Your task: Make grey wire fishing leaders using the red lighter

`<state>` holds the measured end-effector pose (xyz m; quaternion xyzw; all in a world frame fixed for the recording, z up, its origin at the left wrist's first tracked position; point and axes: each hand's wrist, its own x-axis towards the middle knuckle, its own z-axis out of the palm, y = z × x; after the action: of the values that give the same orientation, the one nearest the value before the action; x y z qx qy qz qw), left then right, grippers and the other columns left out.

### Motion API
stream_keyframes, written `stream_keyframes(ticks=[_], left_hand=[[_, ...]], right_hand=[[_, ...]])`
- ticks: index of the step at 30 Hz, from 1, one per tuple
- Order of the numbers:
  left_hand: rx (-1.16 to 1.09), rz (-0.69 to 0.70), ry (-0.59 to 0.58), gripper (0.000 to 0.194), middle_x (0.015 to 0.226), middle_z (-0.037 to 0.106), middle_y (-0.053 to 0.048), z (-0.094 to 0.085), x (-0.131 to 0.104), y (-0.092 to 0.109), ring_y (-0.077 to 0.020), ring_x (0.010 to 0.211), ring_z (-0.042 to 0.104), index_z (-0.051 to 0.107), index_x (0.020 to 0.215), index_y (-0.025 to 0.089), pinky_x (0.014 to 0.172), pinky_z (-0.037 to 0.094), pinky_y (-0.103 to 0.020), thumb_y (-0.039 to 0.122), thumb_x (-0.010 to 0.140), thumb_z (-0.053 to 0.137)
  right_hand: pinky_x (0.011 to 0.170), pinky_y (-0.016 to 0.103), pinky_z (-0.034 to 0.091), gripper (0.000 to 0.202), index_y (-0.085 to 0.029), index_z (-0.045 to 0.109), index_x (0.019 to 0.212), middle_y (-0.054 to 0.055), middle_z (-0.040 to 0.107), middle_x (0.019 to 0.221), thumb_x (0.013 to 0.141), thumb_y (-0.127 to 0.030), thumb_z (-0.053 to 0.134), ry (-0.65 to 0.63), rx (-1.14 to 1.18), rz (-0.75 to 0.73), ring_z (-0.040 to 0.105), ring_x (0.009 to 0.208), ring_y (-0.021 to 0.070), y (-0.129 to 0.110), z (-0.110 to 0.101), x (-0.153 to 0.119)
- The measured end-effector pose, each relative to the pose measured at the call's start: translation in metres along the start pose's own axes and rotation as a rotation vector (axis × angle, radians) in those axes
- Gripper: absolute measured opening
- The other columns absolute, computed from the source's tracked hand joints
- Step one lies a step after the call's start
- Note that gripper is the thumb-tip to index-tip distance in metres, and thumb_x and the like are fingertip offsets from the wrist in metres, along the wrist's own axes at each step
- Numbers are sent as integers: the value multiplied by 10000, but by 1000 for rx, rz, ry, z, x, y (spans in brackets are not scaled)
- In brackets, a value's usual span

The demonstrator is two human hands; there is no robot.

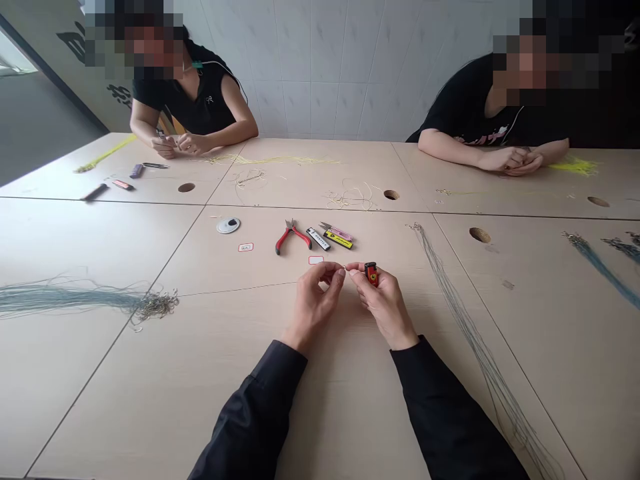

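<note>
My left hand (320,300) is closed in a pinch on a thin cord (250,289), which runs left across the table to a bluish-grey cord bundle (100,299) with metal clasps at its end. My right hand (381,303) is closed around a small red-and-black lighter (371,274), its thumb and forefinger pinched close to the left fingertips. A tiny piece shows between the two hands, too small to make out. Just beyond them lie red-handled pliers (293,236), a black-and-white lighter (319,239), and yellow and pink thread snips (337,237).
A second cord bundle (463,320) stretches along my right, and more blue bundles (605,270) lie farther right. A round metal lid (229,225) and a small label (246,247) sit ahead left. Two people (195,100) work opposite with yellow cords (280,160). The tabletop has round holes (480,235).
</note>
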<state>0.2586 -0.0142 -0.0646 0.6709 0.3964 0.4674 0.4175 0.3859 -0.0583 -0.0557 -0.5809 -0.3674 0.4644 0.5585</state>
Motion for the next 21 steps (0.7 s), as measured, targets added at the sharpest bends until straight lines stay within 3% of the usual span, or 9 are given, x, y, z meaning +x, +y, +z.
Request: stream_keyframes(ticks=[9,16,21], left_hand=[[-28,4,-17,145,805,675,-25,0,-1,-1,-112,706,580,646,846,159,689,475,-238,275,890,571],[-18,6,-16,149,795,679,-28,0,0,-4,-115,697,582,648,839,156,680,478,-243,283,879,582],[17,12,-12,149,809,703,-32,1,1,-6,-121,696,599,674,849,163,672,480,-249,287,876,595]], right_hand=[[550,220,389,317,-148,685,939,-14,542,670,830,-443,647,67,-222,-196,435,577,99,-6,1,-2],[622,234,441,293,-147,678,914,14,624,743,828,-424,639,77,-269,-190,539,661,134,-3,1,-1],[604,240,432,301,-145,679,889,19,627,728,826,-433,624,96,-338,-176,539,646,143,-6,1,-2]])
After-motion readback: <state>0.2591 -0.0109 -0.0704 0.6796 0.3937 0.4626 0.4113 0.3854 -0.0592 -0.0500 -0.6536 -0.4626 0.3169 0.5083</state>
